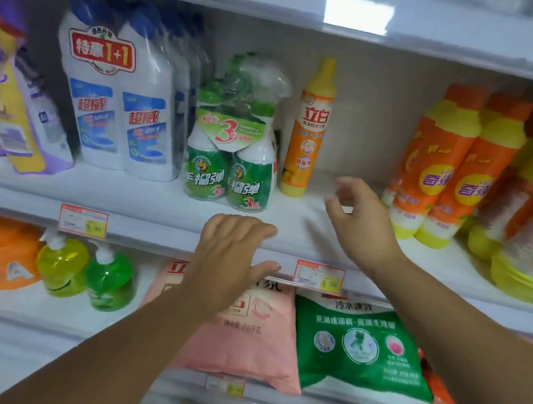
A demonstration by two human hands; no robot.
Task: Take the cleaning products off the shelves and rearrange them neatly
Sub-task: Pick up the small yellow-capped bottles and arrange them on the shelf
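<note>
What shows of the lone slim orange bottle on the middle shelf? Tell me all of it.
The slim orange detergent bottle stands upright on the white middle shelf. It looks like plastic, with a tapered yellow cap, a yellow base and a white patch with red characters. The green spray-cleaner three-pack stands close on its left, and bare shelf lies to its right. Nothing but the shelf visibly touches it.

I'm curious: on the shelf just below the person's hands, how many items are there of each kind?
Pump bottles: 2 (yellow pump bottle, green pump bottle)
Orange jug: 1
Bags: 2 (pink bag, green bag)
Total: 5, leaving out an orange item half hidden behind the green bag.
</note>
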